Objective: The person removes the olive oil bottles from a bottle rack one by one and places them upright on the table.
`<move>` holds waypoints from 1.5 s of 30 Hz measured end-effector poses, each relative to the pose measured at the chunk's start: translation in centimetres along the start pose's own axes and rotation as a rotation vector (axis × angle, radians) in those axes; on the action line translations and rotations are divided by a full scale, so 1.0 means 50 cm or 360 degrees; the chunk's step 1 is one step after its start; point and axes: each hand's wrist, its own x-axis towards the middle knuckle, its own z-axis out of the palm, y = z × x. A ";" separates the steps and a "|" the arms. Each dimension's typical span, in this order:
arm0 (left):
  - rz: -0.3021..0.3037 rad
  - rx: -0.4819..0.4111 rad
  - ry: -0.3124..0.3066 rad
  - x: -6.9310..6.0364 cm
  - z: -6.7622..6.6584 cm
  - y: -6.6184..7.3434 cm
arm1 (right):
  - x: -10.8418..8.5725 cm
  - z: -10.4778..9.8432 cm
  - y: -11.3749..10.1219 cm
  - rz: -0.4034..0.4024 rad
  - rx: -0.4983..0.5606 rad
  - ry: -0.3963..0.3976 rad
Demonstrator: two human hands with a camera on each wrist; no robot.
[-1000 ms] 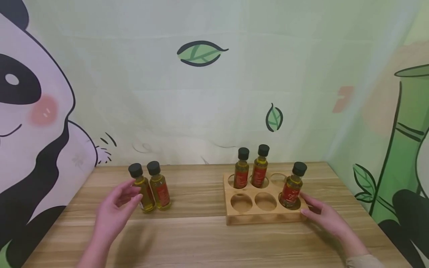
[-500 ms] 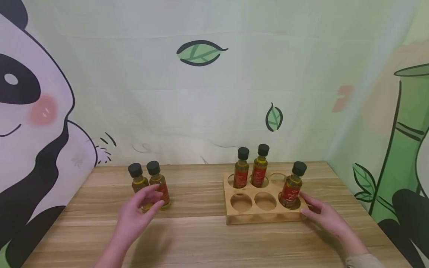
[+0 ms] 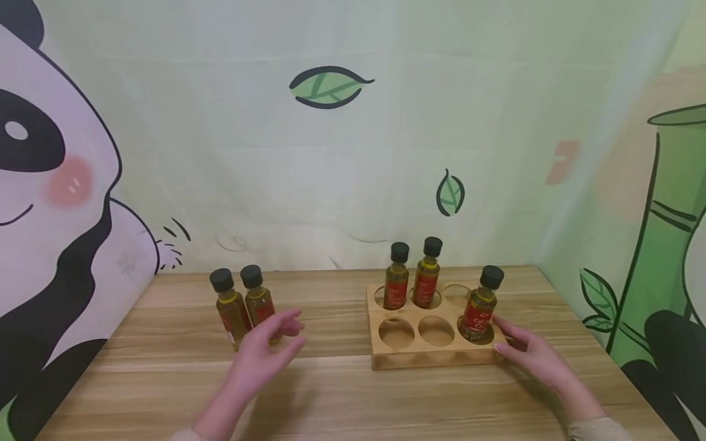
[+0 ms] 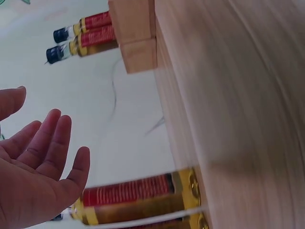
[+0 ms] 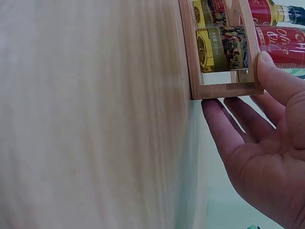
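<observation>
My left hand (image 3: 265,352) is in the air over the table, fingers loosely bent, holding nothing. Just behind it stand two olive oil bottles (image 3: 231,315) with black caps, one partly hidden by the hand. My right hand (image 3: 532,355) grips the right end of a wooden bottle rack (image 3: 436,357), thumb on the top edge and fingers against its side, as the right wrist view shows. Three more olive oil bottles stand in the rack: two in the back row, and one olive oil bottle (image 3: 478,315) in the front right hole beside my right hand.
The rack's front left hole (image 3: 397,334), front middle hole (image 3: 437,331) and back right hole (image 3: 457,296) hold no bottle. A wood-grain table (image 3: 331,398) lies beneath everything. A printed cloth (image 3: 248,153) with a panda and leaves hangs behind.
My left hand has moved right across the front of the two left bottles, away from the leftmost one. My right hand, the rack and the bottles have stayed in place.
</observation>
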 end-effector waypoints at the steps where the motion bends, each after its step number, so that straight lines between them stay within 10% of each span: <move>1: 0.0009 -0.0005 -0.0012 0.002 0.007 0.001 | 0.000 0.000 0.000 0.0002 -0.0002 0.0000; 25: 0.0097 -0.0183 -0.0366 0.058 0.180 0.055 | 0.001 0.000 -0.001 0.0013 -0.0058 0.0002; 45: 0.0164 -0.0310 -0.0355 0.083 0.319 0.106 | -0.001 0.000 -0.003 0.0004 -0.0002 -0.0004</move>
